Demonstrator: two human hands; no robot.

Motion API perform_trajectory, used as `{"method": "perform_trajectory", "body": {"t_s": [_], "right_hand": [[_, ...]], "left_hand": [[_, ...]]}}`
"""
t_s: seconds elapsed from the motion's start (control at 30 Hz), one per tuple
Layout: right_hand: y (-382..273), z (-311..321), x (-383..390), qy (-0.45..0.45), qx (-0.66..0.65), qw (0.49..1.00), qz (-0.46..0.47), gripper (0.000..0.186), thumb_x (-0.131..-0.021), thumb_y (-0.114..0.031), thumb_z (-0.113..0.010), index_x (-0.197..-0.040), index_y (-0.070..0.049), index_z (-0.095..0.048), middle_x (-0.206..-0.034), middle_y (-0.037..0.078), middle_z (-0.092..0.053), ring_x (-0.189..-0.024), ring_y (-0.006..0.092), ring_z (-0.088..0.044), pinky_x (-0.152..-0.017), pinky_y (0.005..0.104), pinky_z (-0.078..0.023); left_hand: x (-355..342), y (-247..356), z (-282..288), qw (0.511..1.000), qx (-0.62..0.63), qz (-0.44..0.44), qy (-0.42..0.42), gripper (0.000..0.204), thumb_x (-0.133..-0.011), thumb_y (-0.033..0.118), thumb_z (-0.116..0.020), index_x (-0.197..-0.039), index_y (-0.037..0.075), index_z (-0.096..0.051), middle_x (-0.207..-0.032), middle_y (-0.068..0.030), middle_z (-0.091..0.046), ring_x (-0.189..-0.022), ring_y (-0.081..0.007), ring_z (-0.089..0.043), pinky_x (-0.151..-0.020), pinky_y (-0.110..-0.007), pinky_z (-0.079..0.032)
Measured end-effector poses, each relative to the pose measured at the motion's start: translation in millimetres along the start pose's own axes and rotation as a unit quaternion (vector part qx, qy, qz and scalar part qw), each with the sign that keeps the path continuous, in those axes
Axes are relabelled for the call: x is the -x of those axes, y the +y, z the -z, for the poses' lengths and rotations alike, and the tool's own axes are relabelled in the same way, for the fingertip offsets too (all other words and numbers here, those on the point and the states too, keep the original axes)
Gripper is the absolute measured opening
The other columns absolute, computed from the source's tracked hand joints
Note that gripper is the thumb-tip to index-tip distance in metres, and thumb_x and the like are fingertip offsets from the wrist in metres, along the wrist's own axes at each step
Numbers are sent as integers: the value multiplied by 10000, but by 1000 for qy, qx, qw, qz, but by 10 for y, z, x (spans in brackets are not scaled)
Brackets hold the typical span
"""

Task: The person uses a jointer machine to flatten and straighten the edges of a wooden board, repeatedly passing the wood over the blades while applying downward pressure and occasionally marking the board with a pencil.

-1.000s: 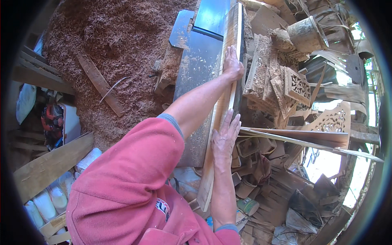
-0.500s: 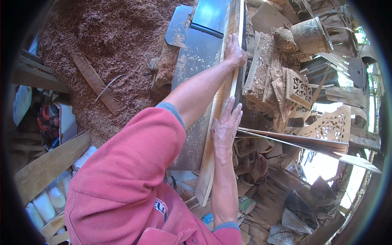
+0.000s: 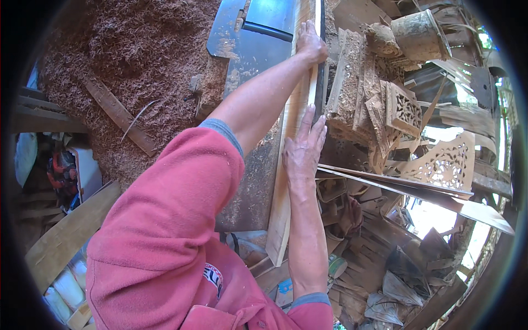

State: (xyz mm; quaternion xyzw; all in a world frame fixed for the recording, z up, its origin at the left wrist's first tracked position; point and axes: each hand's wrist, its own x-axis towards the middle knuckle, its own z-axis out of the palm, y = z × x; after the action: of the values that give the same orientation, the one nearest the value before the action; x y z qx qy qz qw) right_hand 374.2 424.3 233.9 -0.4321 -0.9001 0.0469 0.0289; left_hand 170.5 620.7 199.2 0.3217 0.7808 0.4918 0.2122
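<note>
A long, pale wooden board [image 3: 300, 104] runs lengthwise along a dark metal desk [image 3: 247, 192], its near end jutting past the desk's edge. My left hand [image 3: 311, 45] rests on the board's far part, fingers together; its palm is hidden, so I cannot tell if it grips. My right hand [image 3: 302, 151] lies on the board's nearer part, open, fingers extended and slightly apart. Left of the board, reddish shavings [image 3: 132, 66] are heaped; right of it are dusty wood pieces [image 3: 352, 93], a carved panel [image 3: 404, 110] and a dirty bucket [image 3: 418, 36].
</note>
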Motion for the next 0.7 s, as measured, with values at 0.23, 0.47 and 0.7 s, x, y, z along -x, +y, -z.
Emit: {"method": "perform_trajectory", "body": {"t_s": [0.23, 0.47, 0.7], "right_hand": [[-16, -47, -284, 41, -21, 999, -4, 876, -863, -29, -649, -1590, -43, -161, -1496, 406, -278, -1357, 593, -352, -1158, 602, -329], [-15, -84, -541, 55, -12, 998, 7, 790, -894, -1, -571, -1580, -23, -180, -1488, 420, -281, -1344, 578, -385, -1151, 597, -343], [18, -135, -771, 67, -16, 997, 18, 752, -899, 28, -535, -1573, -13, -204, -1479, 424, -293, -1325, 573, -413, -1151, 577, -355]], "left_hand": [[-467, -92, -168, 1000, 26, -6, 10, 774, -898, 124, -508, -1561, -65, -158, -1632, -252, -199, -1529, -347, -202, -1264, -361, -176], [-874, -273, -397, 997, 65, -26, 43, 756, -942, 254, -520, -1548, -72, -206, -1601, -298, -227, -1505, -369, -244, -1236, -381, -231], [-977, -159, -282, 997, 62, -29, 23, 738, -947, 239, -512, -1546, -73, -214, -1602, -300, -223, -1505, -371, -245, -1238, -383, -229]]}}
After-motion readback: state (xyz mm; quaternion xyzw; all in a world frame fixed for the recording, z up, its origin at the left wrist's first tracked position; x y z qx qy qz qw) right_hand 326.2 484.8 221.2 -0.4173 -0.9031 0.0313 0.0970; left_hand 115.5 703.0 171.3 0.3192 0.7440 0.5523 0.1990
